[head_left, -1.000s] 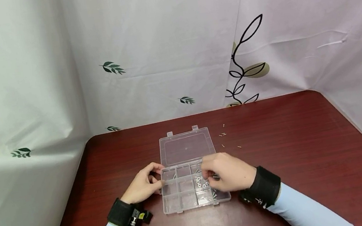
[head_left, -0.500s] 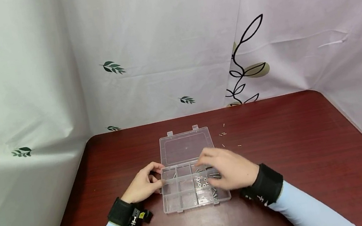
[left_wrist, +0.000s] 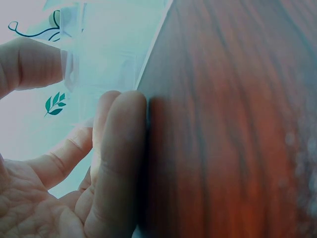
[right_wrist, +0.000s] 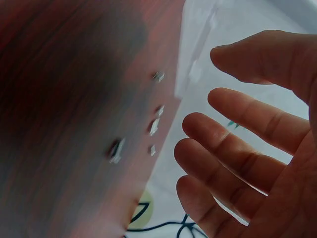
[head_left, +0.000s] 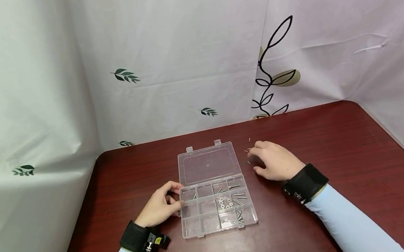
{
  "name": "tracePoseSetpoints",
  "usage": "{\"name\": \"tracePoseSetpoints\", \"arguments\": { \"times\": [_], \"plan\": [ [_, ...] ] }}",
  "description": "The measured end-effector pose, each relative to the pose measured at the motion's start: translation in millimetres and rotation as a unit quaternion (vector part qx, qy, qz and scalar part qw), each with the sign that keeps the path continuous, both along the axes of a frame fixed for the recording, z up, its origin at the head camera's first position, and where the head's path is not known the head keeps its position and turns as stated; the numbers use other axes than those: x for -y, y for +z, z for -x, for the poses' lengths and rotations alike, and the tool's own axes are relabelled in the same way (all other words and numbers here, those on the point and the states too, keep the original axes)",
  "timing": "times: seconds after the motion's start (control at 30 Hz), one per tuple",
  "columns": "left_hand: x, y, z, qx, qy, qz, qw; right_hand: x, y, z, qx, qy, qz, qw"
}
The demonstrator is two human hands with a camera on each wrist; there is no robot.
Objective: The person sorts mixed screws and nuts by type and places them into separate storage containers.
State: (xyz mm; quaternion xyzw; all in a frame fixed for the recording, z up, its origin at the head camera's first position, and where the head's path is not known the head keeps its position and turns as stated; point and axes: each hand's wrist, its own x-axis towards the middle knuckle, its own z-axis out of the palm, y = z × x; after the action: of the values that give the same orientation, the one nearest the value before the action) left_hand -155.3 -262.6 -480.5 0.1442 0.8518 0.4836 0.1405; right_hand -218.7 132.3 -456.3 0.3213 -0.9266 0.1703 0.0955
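Observation:
A clear plastic compartment box point(head_left: 209, 221) lies on the table with its lid point(head_left: 207, 162) folded back. Thumb and fingers of my left hand point(head_left: 160, 204) pinch the box's left edge; the left wrist view has the clear wall point(left_wrist: 72, 64) between them. Washers point(head_left: 221, 205) and several screws point(head_left: 239, 194) lie in the right-hand compartments. Beyond the box's right side, my right hand point(head_left: 275, 162) hovers by a few small loose screws point(head_left: 248, 162). Seen from the right wrist, its fingers point(right_wrist: 233, 148) are apart with nothing held, and loose screws point(right_wrist: 154, 126) lie on the wood.
The dark red wooden table point(head_left: 331, 176) has rounded back corners. White cloth point(head_left: 176, 60) with leaf prints hangs behind it and along both sides. A black band with a camera sits on each wrist.
My right hand has left the box's right-hand compartments and moved right and away from me to the loose screws, uncovering the compartments. The left hand stays on the box edge.

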Motion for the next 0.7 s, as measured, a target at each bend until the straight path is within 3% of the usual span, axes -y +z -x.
{"name": "tracePoseSetpoints", "arguments": {
  "times": [0.3,0.7],
  "plan": [
    [1,0.2,-0.6,0.002,0.0,0.002,1.0,-13,-8.5,7.8,0.029,-0.03,-0.033,0.999],
    [0,1.3,-0.8,0.005,-0.001,0.0,1.0,-14,-18.2,10.3,0.012,-0.038,-0.026,0.999]
  ]
}}
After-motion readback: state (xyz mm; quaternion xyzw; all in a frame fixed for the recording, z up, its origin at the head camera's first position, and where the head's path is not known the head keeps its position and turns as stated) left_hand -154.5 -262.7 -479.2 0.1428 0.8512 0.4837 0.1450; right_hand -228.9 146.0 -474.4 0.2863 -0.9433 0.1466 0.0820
